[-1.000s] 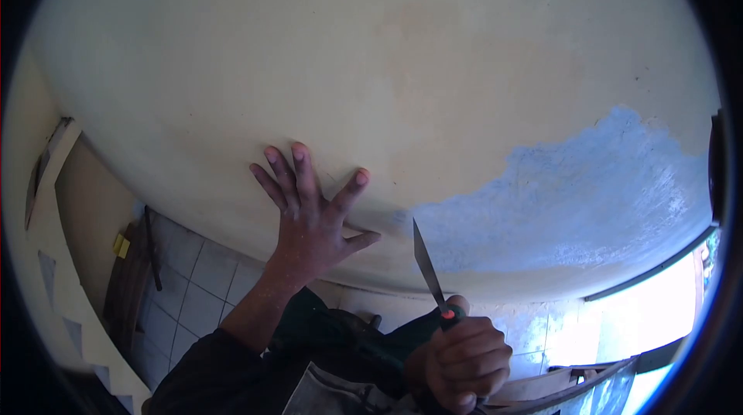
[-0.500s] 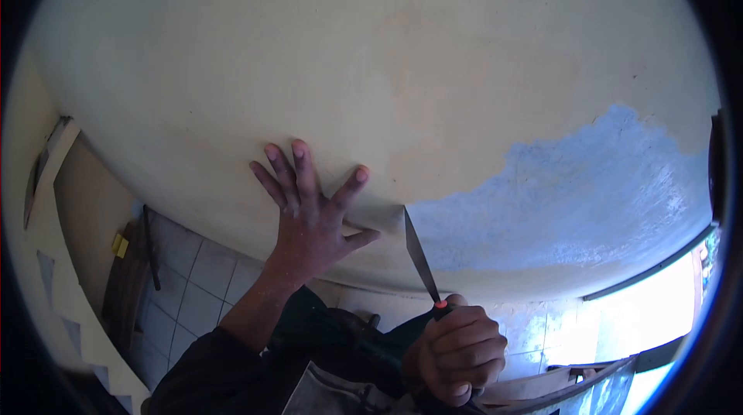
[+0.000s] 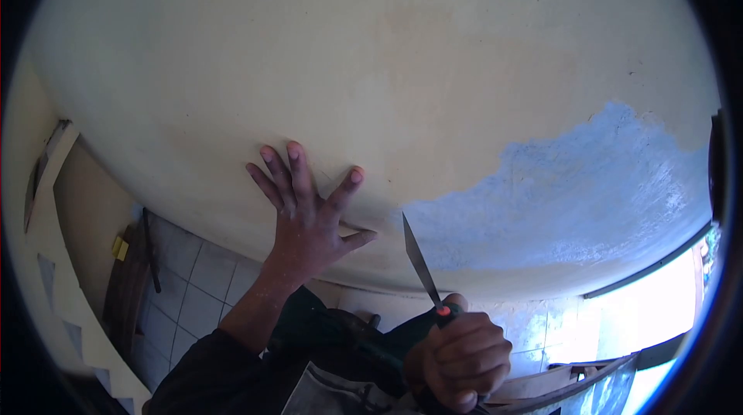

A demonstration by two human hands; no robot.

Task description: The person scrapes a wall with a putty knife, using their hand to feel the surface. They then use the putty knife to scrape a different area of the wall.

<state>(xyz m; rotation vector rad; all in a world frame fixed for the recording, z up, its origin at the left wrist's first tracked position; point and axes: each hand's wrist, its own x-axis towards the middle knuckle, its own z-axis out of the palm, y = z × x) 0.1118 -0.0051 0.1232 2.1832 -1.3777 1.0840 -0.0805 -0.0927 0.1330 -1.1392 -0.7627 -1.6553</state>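
Note:
My left hand lies with fingers spread against the cream wall, left of a large patch of bluish-grey bare surface. My right hand is wrapped round the dark handle of a paint scraper, which has a red collar where the blade begins. The thin metal blade is seen nearly edge-on and points up, its tip close to the left end of the bluish patch. Most of the handle is hidden inside my fist.
Grey floor tiles show below the wall at left, with dark wooden boards and a small yellow object on them. A white stepped edge runs down the far left. Bright light enters at lower right.
My right hand has moved slightly down and right, and the scraper's tip has dropped a little from where it met the wall. My left hand stays spread there.

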